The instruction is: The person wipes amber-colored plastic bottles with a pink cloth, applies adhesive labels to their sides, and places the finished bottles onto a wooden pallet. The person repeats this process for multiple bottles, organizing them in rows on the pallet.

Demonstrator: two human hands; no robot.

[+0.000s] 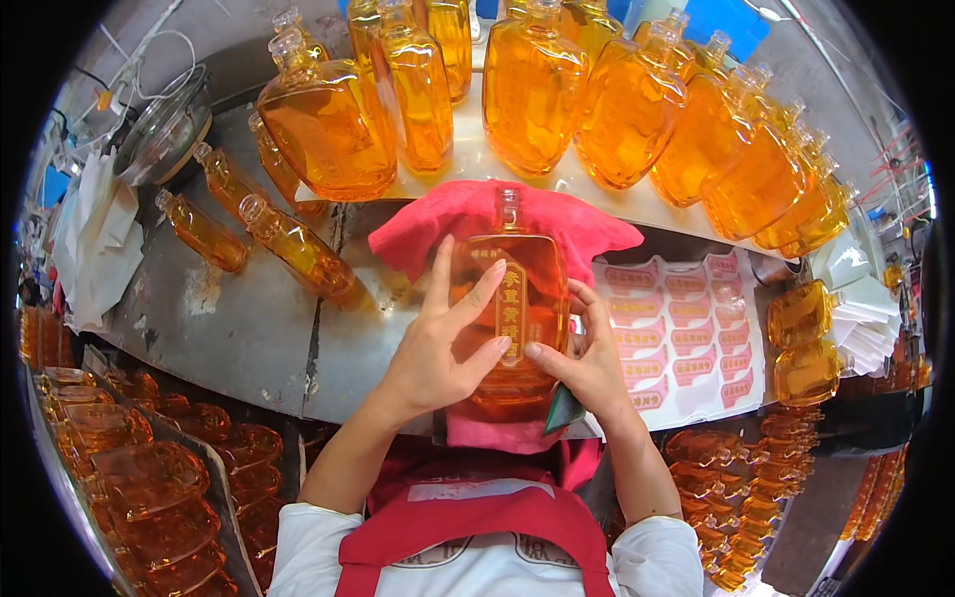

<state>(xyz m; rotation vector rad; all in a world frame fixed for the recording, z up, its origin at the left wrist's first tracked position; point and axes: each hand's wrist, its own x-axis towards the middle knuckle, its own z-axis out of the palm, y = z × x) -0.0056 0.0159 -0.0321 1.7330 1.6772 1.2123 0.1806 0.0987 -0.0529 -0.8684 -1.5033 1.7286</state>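
A flat glass bottle (537, 298) of amber liquid lies face up on a pink cloth (597, 234), its neck pointing away from me. A long gold-edged label (512, 318) runs down its front. My left hand (438, 343) rests spread on the bottle's left side, index finger and thumb touching the label area. Around the bottle's right edge my right hand (587, 358) is closed, thumb on the front near the label's lower end. A dark green flat piece (565, 410) shows under that palm; its kind is unclear.
A sheet of pink labels (686, 328) lies right of the cloth. Large amber bottles (537, 90) line a raised white shelf (468, 169) behind. Small bottles (298, 249) lie on the metal table (249, 343) at left. Crates of bottles (149, 497) flank me; white papers (95, 219) hang far left.
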